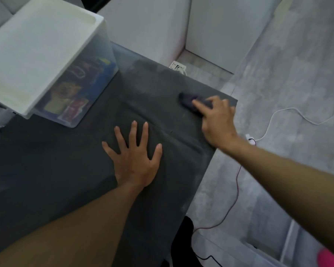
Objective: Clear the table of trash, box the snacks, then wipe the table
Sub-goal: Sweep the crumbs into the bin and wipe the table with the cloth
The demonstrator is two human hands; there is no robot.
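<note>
Both hands are working the dark table (69, 170). Left hand (134, 158) is lying flat and open, fingers spread — likely bracing the cover so it is not bunching. Right hand (217, 120) is pressing a dark cloth (189, 101) at two o'clock, fingers extended over it. Lidded snack box (52, 60) is sitting at ten o'clock — out of the wiping path.

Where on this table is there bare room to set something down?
Bare table lies near of the lidded snack box, left of the left hand. The far right corner is crowded: the right hand presses a dark cloth.
</note>
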